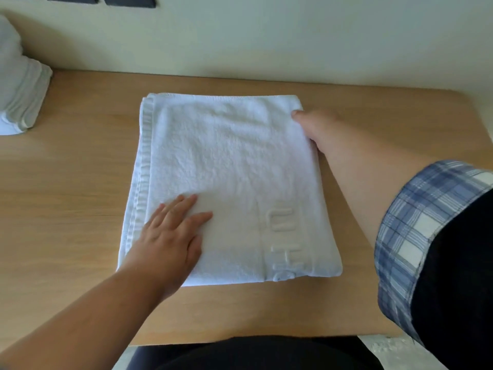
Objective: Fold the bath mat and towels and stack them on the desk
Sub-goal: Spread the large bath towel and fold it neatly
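Note:
A white bath mat [226, 166] lies folded into a rectangle in the middle of the wooden desk [80, 182], with raised letters woven near its near right corner. My left hand [170, 236] presses flat on the mat's near left part, fingers straight. My right hand [312, 126] holds the mat's far right edge; its fingers are tucked under the cloth and hidden. A pile of folded white towels [18, 89] sits at the desk's far left edge.
A pale wall [266, 36] runs along the back of the desk. Bare desk wood shows on both sides of the mat. The desk's front edge [240, 340] is close to my body, and its right end is near my right sleeve.

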`<state>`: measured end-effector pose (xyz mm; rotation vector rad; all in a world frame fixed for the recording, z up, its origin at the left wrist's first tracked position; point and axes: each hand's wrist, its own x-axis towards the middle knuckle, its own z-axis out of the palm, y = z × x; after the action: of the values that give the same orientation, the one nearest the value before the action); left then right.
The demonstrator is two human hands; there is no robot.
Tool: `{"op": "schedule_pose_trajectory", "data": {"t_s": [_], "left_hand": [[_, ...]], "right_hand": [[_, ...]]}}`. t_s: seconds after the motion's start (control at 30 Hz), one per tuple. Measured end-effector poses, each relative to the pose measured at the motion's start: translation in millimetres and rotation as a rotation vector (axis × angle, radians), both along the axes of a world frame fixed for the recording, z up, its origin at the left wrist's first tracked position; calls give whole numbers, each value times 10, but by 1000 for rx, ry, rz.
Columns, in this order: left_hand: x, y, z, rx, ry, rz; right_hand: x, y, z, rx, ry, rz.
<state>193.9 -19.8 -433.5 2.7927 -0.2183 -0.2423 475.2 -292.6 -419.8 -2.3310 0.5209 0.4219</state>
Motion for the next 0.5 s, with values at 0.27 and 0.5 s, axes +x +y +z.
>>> {"op": "schedule_pose_trajectory", "data": {"t_s": [0.27,0.5], "left_hand": [[8,-14,32,61,35,-8],[871,-219,130,58,-94,-102]], "right_hand": [[-106,46,-69,-162,-171,-29],[-479,516,-44,-344,-630,455]]}}
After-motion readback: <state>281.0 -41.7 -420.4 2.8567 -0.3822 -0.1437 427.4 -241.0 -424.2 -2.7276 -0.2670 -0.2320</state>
